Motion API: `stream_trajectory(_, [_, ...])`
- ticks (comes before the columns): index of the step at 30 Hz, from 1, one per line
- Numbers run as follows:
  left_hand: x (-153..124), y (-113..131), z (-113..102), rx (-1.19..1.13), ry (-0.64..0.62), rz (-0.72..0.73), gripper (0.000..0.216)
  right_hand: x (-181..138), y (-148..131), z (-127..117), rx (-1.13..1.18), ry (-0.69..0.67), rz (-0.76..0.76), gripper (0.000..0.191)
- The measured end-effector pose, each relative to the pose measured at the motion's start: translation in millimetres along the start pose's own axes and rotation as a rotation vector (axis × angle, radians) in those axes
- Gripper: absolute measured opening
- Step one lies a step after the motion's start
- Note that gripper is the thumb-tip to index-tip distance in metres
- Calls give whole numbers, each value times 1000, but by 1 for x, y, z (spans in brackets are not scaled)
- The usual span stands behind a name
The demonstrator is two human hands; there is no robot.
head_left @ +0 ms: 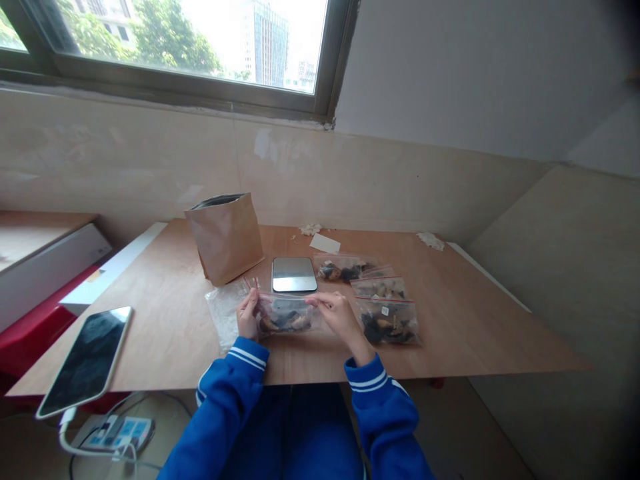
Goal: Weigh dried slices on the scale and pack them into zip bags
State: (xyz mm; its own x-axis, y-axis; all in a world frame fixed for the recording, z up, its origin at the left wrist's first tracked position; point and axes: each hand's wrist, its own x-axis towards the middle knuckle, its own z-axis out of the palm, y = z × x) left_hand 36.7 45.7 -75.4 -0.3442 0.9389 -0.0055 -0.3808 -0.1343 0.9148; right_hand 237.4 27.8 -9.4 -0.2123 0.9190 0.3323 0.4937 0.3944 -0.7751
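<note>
Between my hands is a clear zip bag (285, 323) with dark and tan dried pieces inside; I cannot tell what they are. My left hand (248, 316) grips its left upper corner, thumb on top. At the right end of the seal, the fingers of my right hand (336, 316) pinch the bag's top edge. Just behind it lies a flat kitchen scale (295, 275) with a shiny plate. Several filled zip bags (389, 323) lie to the right, one bearing a small white label. Flat, clear bags (223, 312) lie beside my left hand.
An upright brown paper pouch (227, 240), its top open, stands at the back left. A phone (87, 360) with a cable lies at the left table edge, above a power strip (117, 432). A white card (325, 243) and crumpled scraps (431, 241) lie near the wall.
</note>
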Motion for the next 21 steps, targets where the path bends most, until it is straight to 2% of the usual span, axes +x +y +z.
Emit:
stream_trajectory(3, [0, 1, 1, -22, -13, -76, 50, -1, 2, 0, 295, 125, 152, 36])
stream_trajectory(6, [1, 2, -1, -9, -18, -30, 48, 7, 14, -22, 421, 371, 270, 46])
stream_trajectory(9, [2, 2, -3, 11, 2, 2, 45, 25, 35, -62, 250, 551, 264, 51])
stream_trajectory(12, [2, 1, -4, 52, -10, -8, 44, 51, 63, -98, 23, 557, 230, 54])
stream_trajectory(14, [2, 0, -4, 85, -2, -13, 45, 68, 80, -110, -139, 544, 256, 55])
stream_trajectory(17, [2, 1, -4, 115, 41, -14, 44, 82, 92, -108, -386, 590, 254, 54])
stream_trajectory(19, [2, 1, -4, 121, 62, -22, 43, 79, 89, -95, -527, 662, 179, 55])
stream_trajectory(21, [2, 2, -4, 131, 70, -33, 43, 65, 81, -76, -596, 665, 81, 44])
